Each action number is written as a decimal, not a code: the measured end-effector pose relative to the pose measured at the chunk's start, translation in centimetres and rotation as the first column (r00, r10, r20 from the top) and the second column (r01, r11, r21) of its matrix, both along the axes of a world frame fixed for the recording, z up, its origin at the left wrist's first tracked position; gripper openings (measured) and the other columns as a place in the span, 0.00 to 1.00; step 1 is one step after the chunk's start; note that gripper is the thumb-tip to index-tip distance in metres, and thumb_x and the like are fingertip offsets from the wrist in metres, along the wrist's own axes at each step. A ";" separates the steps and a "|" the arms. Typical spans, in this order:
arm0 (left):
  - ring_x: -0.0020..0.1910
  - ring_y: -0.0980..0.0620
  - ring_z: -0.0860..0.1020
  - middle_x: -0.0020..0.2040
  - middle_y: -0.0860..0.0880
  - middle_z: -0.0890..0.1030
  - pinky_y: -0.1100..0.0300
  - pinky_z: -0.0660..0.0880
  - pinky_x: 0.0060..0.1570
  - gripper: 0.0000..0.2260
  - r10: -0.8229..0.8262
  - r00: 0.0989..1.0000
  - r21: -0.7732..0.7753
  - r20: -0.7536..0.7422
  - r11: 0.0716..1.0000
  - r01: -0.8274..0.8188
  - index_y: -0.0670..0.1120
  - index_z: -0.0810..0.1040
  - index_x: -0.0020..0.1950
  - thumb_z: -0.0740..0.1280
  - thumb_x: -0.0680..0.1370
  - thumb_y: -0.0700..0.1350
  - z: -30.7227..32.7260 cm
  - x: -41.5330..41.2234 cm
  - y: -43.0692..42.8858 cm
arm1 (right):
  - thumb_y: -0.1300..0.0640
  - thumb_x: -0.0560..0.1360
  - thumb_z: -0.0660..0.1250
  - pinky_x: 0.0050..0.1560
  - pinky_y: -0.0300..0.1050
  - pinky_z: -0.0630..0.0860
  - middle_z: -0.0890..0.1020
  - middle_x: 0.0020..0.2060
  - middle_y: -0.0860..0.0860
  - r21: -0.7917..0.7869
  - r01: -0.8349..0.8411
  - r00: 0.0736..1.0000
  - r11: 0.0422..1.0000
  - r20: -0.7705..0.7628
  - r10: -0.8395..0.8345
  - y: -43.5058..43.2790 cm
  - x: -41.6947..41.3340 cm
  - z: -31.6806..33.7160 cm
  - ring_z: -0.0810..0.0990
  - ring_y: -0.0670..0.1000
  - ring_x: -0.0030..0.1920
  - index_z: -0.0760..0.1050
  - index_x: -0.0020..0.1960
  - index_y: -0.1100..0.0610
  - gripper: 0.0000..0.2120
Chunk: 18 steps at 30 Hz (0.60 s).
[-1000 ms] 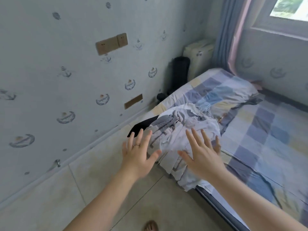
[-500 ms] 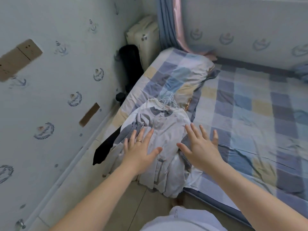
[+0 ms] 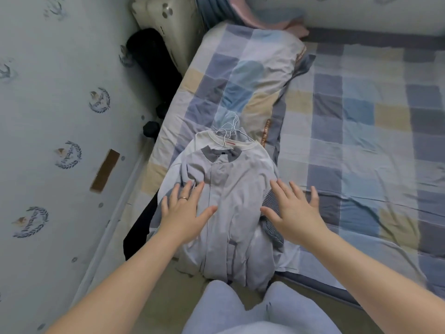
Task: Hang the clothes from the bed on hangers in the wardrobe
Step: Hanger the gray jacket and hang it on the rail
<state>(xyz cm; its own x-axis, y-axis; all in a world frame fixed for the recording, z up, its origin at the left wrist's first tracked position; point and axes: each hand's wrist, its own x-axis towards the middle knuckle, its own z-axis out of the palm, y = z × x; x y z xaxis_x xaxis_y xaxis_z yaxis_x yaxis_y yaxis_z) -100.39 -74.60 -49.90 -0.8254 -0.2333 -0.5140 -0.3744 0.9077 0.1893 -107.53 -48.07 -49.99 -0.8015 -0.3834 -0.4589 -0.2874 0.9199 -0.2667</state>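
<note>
At the foot corner of the bed (image 3: pixel 361 145), near the wall:

1. Clothes pile (image 3: pixel 231 189). A second ago you stood back from it with both hands raised in the air; now you stand right over it, knees against the bed edge. It lies where it did, hem spilling off the mattress toward the floor. My reading: the approach is done, the pick-up has not begun, and nothing has gone to the wardrobe, which is out of view.

2. Left hand (image 3: pixel 185 213). Flat, fingers spread, a ring (image 3: pixel 184 198) on one finger. It has come down onto the left side of the top shirt, and the cloth puckers at the fingertips. It grips nothing.

3. Right hand (image 3: pixel 293 210). Also flat and spread, at the pile's right edge over a striped garment (image 3: pixel 272 201). I cannot tell whether it touches.

4. Top shirt: pale grey, thin, soft, limp woven cloth with a darker collar and a buttoned front. Beneath it is a cream round-neck top (image 3: pixel 250 148).

5. Hangers (image 3: pixel 230 126). Thin white wire hooks, bunched at the collars and pointing toward the pillow (image 3: pixel 243 75). The clothes appear to be on them already.

6. Black garment (image 3: pixel 139 227). Dark and matte, trailing off the pile's left side toward the floor.

7. Bedding: checked cotton in blues, greys and cream, lightly creased.

Handling note: the layers are slack and will slide, so you would do best to lift by the hooks.
</note>
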 end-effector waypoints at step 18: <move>0.80 0.45 0.45 0.82 0.49 0.50 0.42 0.45 0.77 0.35 -0.107 0.994 -0.059 -0.038 0.993 0.104 0.57 0.49 0.81 0.59 0.78 0.65 -30.1 -18.5 -13.4 | 0.33 0.79 0.47 0.75 0.62 0.42 0.49 0.79 0.42 0.164 0.015 0.989 0.986 0.145 -0.039 -11.3 -14.8 -25.1 0.45 0.49 0.79 0.43 0.80 0.46 0.34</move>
<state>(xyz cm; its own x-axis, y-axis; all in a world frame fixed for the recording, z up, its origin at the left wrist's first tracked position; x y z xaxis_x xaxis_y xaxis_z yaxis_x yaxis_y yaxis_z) -118.91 -87.95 -80.02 -0.8670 -0.1718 -0.4678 -0.2689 0.9516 0.1490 -122.34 -59.38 -75.13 -0.7293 -0.2738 -0.6271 -0.2308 0.9612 -0.1513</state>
